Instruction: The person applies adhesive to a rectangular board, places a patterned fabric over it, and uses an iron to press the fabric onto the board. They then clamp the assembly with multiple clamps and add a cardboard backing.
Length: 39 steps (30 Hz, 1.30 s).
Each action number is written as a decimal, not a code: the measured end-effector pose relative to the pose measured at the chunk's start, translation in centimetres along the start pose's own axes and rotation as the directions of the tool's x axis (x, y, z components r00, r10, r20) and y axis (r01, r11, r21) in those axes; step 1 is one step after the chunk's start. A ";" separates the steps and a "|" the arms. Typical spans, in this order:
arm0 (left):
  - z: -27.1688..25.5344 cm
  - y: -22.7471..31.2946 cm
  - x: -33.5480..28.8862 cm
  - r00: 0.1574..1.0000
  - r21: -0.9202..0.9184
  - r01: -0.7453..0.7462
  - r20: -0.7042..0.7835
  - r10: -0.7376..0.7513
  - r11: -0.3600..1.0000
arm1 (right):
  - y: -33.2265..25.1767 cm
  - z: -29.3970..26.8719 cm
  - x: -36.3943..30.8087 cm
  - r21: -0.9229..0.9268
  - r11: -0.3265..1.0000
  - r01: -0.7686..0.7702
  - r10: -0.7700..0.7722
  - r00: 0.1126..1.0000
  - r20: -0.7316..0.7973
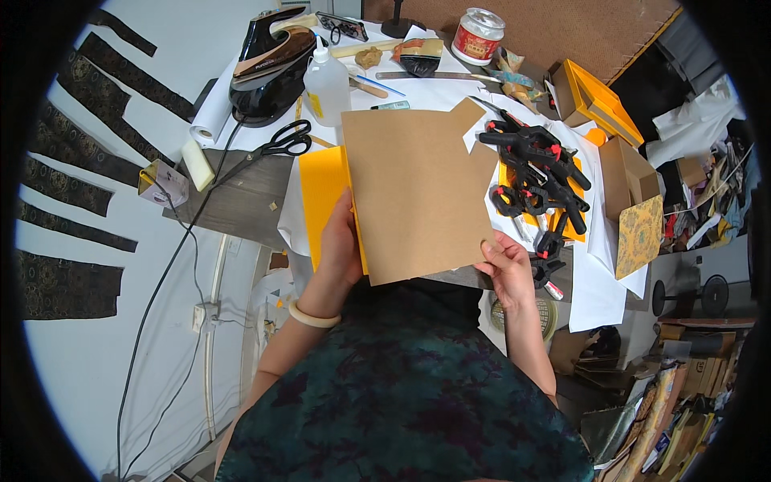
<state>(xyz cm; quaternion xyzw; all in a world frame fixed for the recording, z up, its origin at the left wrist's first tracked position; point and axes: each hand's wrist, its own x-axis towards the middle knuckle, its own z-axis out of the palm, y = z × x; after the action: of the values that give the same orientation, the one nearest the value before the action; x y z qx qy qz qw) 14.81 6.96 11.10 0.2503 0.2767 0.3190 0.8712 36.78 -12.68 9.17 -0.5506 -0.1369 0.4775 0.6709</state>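
A large brown cardboard sheet [422,197] is held up in front of my body, over the near edge of the table. Along its left side shows a yellow panel [323,201], partly hidden behind the sheet. My left hand [344,241] is closed on the left edge, where the yellow panel meets the brown sheet; most of its fingers are hidden behind. At the lower right corner my right hand [507,269] pinches the brown sheet between thumb and fingers. Another brown piece [484,165] sticks out behind the sheet's right edge.
Black spring clamps [534,165] are heaped just right of the sheet. Black scissors [269,149], a clear squeeze bottle [325,84] and a black iron [273,68] stand or lie to the left. Behind are a jar [479,36] and a yellow box [594,100]. A dark cord [165,277] hangs at left.
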 end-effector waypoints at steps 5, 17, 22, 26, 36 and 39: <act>0.1 -0.7 0.2 0.997 0.188 -0.074 -0.009 0.078 0.979 | -0.5 0.5 -0.4 -0.141 0.990 -0.019 0.016 1.000 -0.024; 0.1 -0.7 -0.7 0.985 0.321 -0.173 0.059 0.163 0.931 | -5.9 3.3 1.5 -0.861 0.437 0.260 -0.500 0.866 0.007; 0.8 0.7 -1.9 0.966 0.361 -0.251 0.147 0.211 0.898 | -5.7 4.0 4.8 -0.158 0.934 0.321 -0.301 0.944 0.136; 0.9 1.7 -2.4 0.934 0.368 -0.341 0.240 0.266 0.865 | -6.0 5.3 4.2 -0.112 0.931 0.346 -0.328 0.932 0.150; 2.3 5.2 -2.4 0.731 0.454 -0.677 0.506 0.457 0.580 | -10.1 8.0 1.0 -0.049 0.827 0.560 -0.527 0.803 0.278; 4.8 7.5 -1.8 0.612 0.462 -0.782 0.441 0.656 0.419 | -12.3 9.3 -0.7 -0.393 0.289 0.873 -0.840 0.428 0.333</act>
<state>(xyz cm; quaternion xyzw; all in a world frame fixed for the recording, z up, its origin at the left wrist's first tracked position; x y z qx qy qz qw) 13.57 9.54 19.74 0.6427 0.1440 0.5272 0.5369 35.87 -6.80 23.39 -0.5319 -0.5513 0.0056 0.6428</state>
